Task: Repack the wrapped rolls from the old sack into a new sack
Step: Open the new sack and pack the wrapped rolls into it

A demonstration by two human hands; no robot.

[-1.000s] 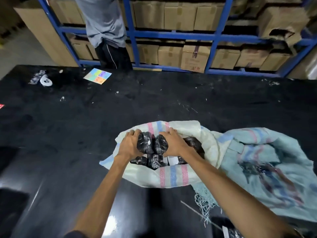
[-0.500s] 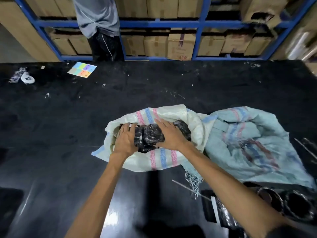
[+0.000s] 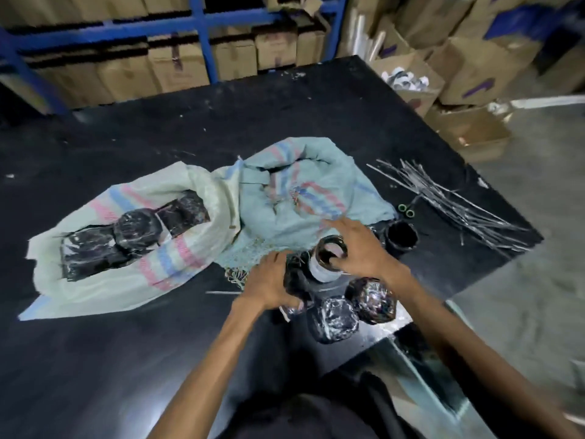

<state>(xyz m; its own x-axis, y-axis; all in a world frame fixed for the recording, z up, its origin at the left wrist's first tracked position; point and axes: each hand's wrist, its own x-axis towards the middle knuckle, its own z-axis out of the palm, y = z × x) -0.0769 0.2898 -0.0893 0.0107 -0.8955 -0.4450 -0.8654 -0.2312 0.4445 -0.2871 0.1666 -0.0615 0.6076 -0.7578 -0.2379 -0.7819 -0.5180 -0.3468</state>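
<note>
Head view: wrapped rolls [image 3: 335, 318] sit in a loose cluster at the near right corner of the bench [image 3: 126, 343], just below the crumpled old sack [image 3: 300, 198]. Several more already lie inside the new sack [image 3: 120, 264] to the left, mouth open twd the far side. Right hand [image 3: 361, 248] is curled over an upright roll [image 3: 329, 261], thumb seemingly in its core, closing on it. Left hand [image 3: 269, 280] is wrapped round a dark roll just beside it, fingers closed on it.

To do this well, prob: get a firm wrap on each, film looks slick, lift both clear of the frayed sack edge [image 3: 240, 270], then carry left & lay them flat next to the ones already packed, w/o dragging the sack mouth shut.

Hard to tell: whether the old sack hides more rolls under its folds; what the left hand's bundle is exactly, blurred. Rolls near the bench edge could tip off. Thin rods [image 3: 443, 198] & a black tube [image 3: 402, 239] lie to the right, apart.
</note>
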